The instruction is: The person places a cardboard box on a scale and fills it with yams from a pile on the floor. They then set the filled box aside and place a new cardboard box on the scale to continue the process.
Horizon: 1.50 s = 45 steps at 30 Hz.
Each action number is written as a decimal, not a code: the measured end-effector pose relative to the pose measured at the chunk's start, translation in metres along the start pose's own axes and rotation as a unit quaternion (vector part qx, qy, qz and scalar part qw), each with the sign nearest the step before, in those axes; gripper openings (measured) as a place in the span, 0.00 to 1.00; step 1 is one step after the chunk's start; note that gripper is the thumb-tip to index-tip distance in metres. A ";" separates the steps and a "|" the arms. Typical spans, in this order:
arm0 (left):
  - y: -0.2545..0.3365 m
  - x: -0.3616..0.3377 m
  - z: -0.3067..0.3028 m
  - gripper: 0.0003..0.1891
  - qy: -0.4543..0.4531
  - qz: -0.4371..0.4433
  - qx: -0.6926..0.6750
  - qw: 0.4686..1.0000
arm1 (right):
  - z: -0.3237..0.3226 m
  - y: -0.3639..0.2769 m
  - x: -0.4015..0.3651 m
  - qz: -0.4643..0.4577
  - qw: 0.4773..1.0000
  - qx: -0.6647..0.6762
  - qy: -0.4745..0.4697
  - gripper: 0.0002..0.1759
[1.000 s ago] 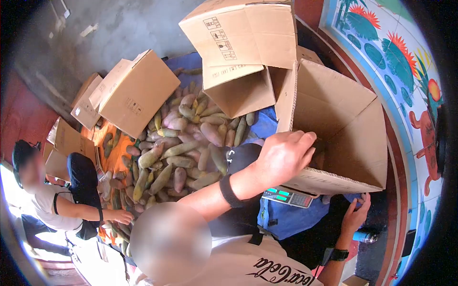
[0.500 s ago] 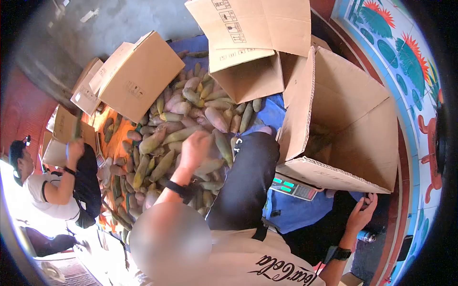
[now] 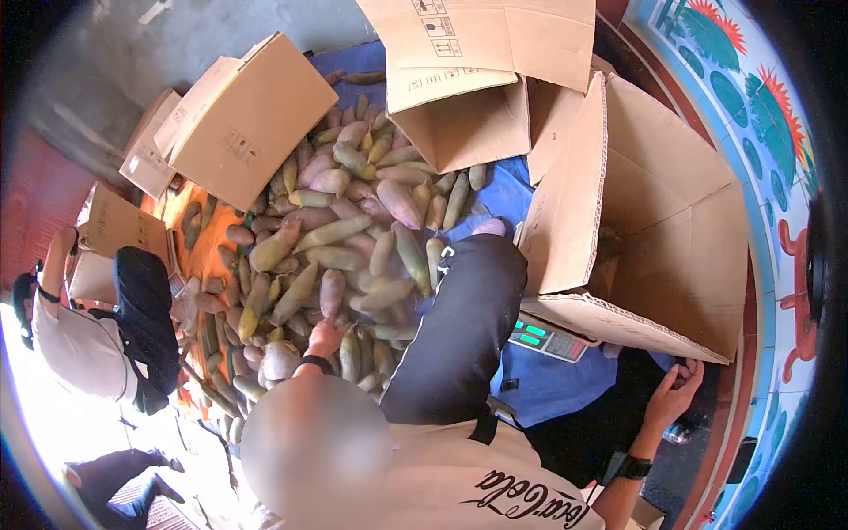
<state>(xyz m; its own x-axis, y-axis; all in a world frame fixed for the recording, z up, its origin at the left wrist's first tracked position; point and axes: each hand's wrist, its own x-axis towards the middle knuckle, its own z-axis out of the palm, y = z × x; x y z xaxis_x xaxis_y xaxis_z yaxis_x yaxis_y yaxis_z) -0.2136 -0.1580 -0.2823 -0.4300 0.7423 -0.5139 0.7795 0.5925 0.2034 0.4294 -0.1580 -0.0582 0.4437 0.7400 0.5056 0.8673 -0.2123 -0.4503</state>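
Observation:
My left hand point(image 3: 326, 339) is closed on the lower end of a pinkish radish point(image 3: 333, 293), which points away from me over the pile. Around it lie several green and purplish radishes point(image 3: 332, 232), heaped on the floor. At the near right corner of a large open cardboard box point(image 3: 654, 322), my right hand point(image 3: 673, 396) has its fingers curled. Something dark and purplish shows between those fingers, too small to identify. The box stands over a scale point(image 3: 552, 342) with a lit green display; the box's bottom is mostly shadowed.
More cardboard boxes stand behind the pile, one box point(image 3: 252, 119) at the left and another box point(image 3: 464, 132) at the back. Blue sheeting point(image 3: 552, 389) and orange sheeting point(image 3: 181, 212) cover the floor. Another person point(image 3: 84, 344) sits at far left beside a box. A painted tiled wall point(image 3: 742, 115) rises at right.
My left hand has come back toward me from over the pile and is now on a pinkish radish. The right hand stays at the box corner. The other person has leaned and moved an arm.

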 end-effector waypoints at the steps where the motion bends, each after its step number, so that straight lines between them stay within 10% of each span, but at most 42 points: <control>1: 0.004 -0.002 0.007 0.25 -0.023 0.014 -0.006 1.000 | 0.000 0.000 0.001 0.007 1.000 -0.001 -0.002 0.25; 6: 0.024 -0.005 0.025 0.35 -0.147 0.026 0.033 0.988 | 0.000 0.006 -0.001 -0.003 1.000 0.012 -0.001 0.26; 39: 0.025 -0.006 0.035 0.38 -0.103 -0.052 0.045 0.992 | 0.001 -0.001 -0.002 0.029 0.999 0.013 -0.007 0.28; 43: -0.093 0.095 0.170 0.36 -0.065 0.239 0.199 0.948 | 0.000 -0.007 -0.003 0.032 0.999 -0.024 0.004 0.28; 44: -0.001 0.029 0.071 0.30 -0.149 0.379 0.468 0.784 | 0.003 0.001 -0.006 -0.018 0.999 -0.025 0.015 0.28; 45: -0.081 0.088 0.149 0.23 -0.062 0.283 0.334 0.897 | 0.000 -0.013 -0.005 0.074 0.997 0.017 -0.008 0.27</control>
<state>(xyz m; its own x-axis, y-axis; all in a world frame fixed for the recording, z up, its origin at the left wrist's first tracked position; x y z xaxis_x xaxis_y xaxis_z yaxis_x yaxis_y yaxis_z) -0.2474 -0.1873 -0.4681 0.1416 0.7993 -0.5840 0.9739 -0.2183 -0.0626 0.4156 -0.1585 -0.0550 0.5622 0.7127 0.4194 0.7841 -0.2984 -0.5442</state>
